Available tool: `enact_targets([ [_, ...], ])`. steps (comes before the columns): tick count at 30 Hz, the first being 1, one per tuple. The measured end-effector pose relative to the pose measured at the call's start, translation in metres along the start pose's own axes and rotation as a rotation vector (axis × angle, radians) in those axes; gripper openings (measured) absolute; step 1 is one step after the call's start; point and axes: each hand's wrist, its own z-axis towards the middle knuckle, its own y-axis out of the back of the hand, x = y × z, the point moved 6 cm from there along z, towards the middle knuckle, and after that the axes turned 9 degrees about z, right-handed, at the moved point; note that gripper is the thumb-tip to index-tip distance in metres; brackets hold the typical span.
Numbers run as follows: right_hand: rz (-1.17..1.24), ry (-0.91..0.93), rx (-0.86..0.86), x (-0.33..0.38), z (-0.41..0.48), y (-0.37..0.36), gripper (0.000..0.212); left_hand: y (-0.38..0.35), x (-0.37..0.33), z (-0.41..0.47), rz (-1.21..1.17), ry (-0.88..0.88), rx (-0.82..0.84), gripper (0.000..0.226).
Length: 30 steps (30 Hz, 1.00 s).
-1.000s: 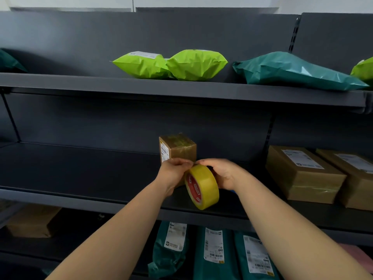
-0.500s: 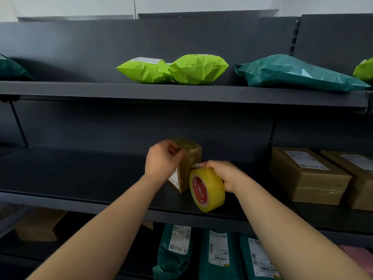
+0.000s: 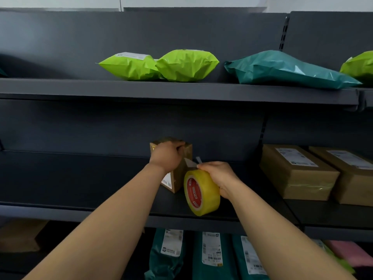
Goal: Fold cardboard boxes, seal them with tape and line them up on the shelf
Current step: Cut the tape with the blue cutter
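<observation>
While the left hand is climbing onto the small box, the tape is starting to pull free.

Compared with a second ago, the box is sitting turned, its label now low on the face left of its near corner, and the left hand is curling over the box's top instead of working at its front. Just right of the box, the right hand is gripping the yellow tape roll and pinching at its upper edge, and a short strip of tape is now stretching from the roll toward the box's right face. The box is resting on the dark shelf beneath it, with larger boxes lying well to its right. Sealing is probably just beginning; lining up is still waiting.
</observation>
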Motion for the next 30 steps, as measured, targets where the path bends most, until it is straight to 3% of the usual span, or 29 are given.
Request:
enact_targets([
  [6,0.024,0.011,-0.017,-0.001,-0.013,0.006,0.017,0.001,-0.001,0.000,0.067,0.102,-0.190,0.033],
  [21,-0.047,-0.004,-0.039,0.000,-0.020,0.010,0.009,0.000,0.001,-0.003,-0.009,-0.011,-0.126,0.037],
  [30,-0.009,-0.025,-0.067,0.003,-0.023,0.008,0.034,0.007,0.013,-0.011,-0.105,-0.009,-0.109,0.033],
])
